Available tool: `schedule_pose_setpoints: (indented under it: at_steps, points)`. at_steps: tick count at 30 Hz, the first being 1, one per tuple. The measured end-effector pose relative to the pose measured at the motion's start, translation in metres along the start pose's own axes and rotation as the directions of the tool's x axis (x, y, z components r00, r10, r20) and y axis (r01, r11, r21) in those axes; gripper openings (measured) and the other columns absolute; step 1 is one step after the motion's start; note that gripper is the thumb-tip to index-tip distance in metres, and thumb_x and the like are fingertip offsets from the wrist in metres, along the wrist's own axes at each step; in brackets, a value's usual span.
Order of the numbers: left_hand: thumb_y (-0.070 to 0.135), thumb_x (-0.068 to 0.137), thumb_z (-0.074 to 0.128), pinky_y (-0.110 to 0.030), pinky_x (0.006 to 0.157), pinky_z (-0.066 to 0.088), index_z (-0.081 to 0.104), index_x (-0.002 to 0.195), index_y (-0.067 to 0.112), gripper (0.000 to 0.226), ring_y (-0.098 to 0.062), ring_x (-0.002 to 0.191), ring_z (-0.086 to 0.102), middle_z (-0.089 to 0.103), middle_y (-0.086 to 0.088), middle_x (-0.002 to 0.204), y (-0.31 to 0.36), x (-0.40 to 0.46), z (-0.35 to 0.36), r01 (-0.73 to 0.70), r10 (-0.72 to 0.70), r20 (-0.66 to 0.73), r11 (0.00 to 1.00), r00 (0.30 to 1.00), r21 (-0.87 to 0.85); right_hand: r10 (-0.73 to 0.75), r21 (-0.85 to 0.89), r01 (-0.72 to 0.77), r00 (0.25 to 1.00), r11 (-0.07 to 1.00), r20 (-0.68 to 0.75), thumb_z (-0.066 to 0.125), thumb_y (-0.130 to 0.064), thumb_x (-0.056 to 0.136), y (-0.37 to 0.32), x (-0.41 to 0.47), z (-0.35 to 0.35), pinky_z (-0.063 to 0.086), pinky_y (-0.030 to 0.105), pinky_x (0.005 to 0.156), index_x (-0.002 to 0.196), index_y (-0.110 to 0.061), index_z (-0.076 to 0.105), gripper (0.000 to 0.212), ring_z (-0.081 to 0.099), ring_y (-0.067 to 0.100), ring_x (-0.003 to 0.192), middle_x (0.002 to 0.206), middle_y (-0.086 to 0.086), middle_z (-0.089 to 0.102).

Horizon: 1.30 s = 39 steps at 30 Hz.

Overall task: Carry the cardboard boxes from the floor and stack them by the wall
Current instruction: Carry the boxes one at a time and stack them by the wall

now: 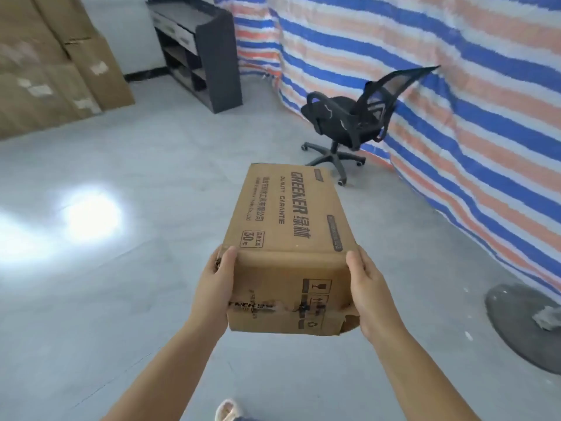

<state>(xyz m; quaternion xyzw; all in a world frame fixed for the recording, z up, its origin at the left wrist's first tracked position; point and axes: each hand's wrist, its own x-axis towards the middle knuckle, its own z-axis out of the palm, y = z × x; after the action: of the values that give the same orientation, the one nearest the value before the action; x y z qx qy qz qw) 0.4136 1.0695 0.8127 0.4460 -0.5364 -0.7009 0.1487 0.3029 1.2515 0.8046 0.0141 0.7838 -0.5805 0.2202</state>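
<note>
Grey glossy floor [151,299], bright glare patch at left. Standing on it: stacked cardboard boxes [45,71] far left, dark shelf unit [209,56], black office chair [349,123], round grey base [522,323] at right.

Brown box [288,235], blue-orange-white striped tarp [455,86]

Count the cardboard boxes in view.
About 4: one carried box held between the left hand and right hand, and roughly three stacked boxes at upper left by the wall; the frame edge may hide more.
</note>
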Motion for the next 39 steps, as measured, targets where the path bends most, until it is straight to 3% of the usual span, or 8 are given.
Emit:
schedule_pose_setpoints:
  at_steps: [6, 13, 17, 20, 25, 29, 33, 39]
  points:
    - [0.047, 0.09, 0.051, -0.02, 0.043, 0.043, 0.065, 0.096, 0.041, 0.016, -0.011, 0.082, 0.062, 0.065, 0.011, 0.095, 0.052, 0.047, -0.124, -0.044, 0.031, -0.224, 0.998, 0.974, -0.054, -0.044, 0.004, 0.045, 0.969, 0.999, 0.243, 0.033, -0.053, 0.097, -0.056, 0.014, 0.146, 0.048, 0.054, 0.097, 0.128, -0.053, 0.048, 0.035, 0.055, 0.015, 0.115, 0.123, -0.013, 0.06]
    - [0.048, 0.09, 0.051, -0.029, 0.055, 0.045, 0.066, 0.088, 0.048, 0.016, -0.013, 0.089, 0.06, 0.064, 0.013, 0.098, 0.072, 0.094, -0.199, -0.077, 0.019, -0.383, 0.987, 0.923, -0.139, -0.097, -0.015, 0.116, 0.891, 0.993, 0.444, 0.034, -0.045, 0.1, -0.099, 0.043, 0.254, 0.051, 0.034, 0.081, 0.11, -0.059, 0.055, 0.027, 0.058, -0.007, 0.095, 0.106, -0.028, 0.062]
    - [0.046, 0.091, 0.051, -0.032, 0.059, 0.047, 0.065, 0.078, 0.05, 0.02, -0.012, 0.09, 0.059, 0.062, 0.014, 0.096, 0.083, 0.131, -0.215, -0.078, -0.007, -0.44, 0.981, 0.898, -0.175, -0.075, -0.075, 0.128, 0.867, 0.989, 0.493, 0.031, -0.051, 0.099, -0.11, 0.076, 0.298, 0.049, 0.041, 0.09, 0.127, -0.052, 0.046, 0.031, 0.056, 0.004, 0.103, 0.113, -0.02, 0.06]
    - [0.044, 0.093, 0.049, -0.032, 0.058, 0.046, 0.063, 0.084, 0.044, 0.016, -0.014, 0.09, 0.059, 0.062, 0.011, 0.098, 0.096, 0.175, -0.217, -0.088, -0.009, -0.468, 0.979, 0.884, -0.186, -0.068, -0.109, 0.144, 0.855, 0.983, 0.514, 0.031, -0.052, 0.099, -0.127, 0.114, 0.328, 0.046, 0.045, 0.099, 0.129, -0.05, 0.046, 0.033, 0.055, 0.009, 0.108, 0.119, -0.013, 0.06]
    - [0.043, 0.093, 0.049, -0.035, 0.067, 0.049, 0.063, 0.089, 0.042, 0.015, -0.014, 0.092, 0.058, 0.062, 0.01, 0.099, 0.139, 0.259, -0.208, -0.125, -0.009, -0.516, 0.966, 0.857, -0.226, -0.066, -0.105, 0.153, 0.818, 0.983, 0.571, 0.032, -0.05, 0.1, -0.18, 0.196, 0.375, 0.05, 0.046, 0.092, 0.126, -0.051, 0.047, 0.031, 0.054, 0.004, 0.104, 0.118, -0.016, 0.059]
    - [0.042, 0.093, 0.049, -0.031, 0.058, 0.047, 0.063, 0.09, 0.04, 0.015, -0.01, 0.088, 0.058, 0.061, 0.013, 0.097, 0.187, 0.326, -0.2, -0.163, 0.007, -0.545, 0.957, 0.838, -0.238, -0.117, -0.123, 0.239, 0.785, 0.963, 0.609, 0.031, -0.052, 0.099, -0.232, 0.262, 0.414, 0.048, 0.054, 0.097, 0.136, -0.048, 0.043, 0.039, 0.052, 0.015, 0.119, 0.128, -0.013, 0.056]
    - [0.043, 0.093, 0.049, -0.033, 0.062, 0.048, 0.062, 0.098, 0.04, 0.014, -0.009, 0.091, 0.057, 0.061, 0.014, 0.1, 0.223, 0.388, -0.202, -0.194, -0.003, -0.57, 0.939, 0.822, -0.284, -0.144, -0.116, 0.276, 0.764, 0.954, 0.629, 0.032, -0.049, 0.1, -0.272, 0.316, 0.457, 0.049, 0.054, 0.095, 0.136, -0.047, 0.043, 0.038, 0.054, 0.016, 0.117, 0.127, -0.01, 0.058]
    - [0.039, 0.095, 0.048, -0.028, 0.056, 0.044, 0.064, 0.089, 0.037, 0.017, -0.006, 0.08, 0.058, 0.063, 0.014, 0.09, 0.265, 0.472, -0.24, -0.212, -0.028, -0.616, 0.925, 0.787, -0.314, -0.136, -0.136, 0.302, 0.728, 0.944, 0.672, 0.033, -0.049, 0.1, -0.314, 0.37, 0.549, 0.048, 0.053, 0.098, 0.14, -0.042, 0.042, 0.041, 0.052, 0.017, 0.121, 0.131, -0.008, 0.055]
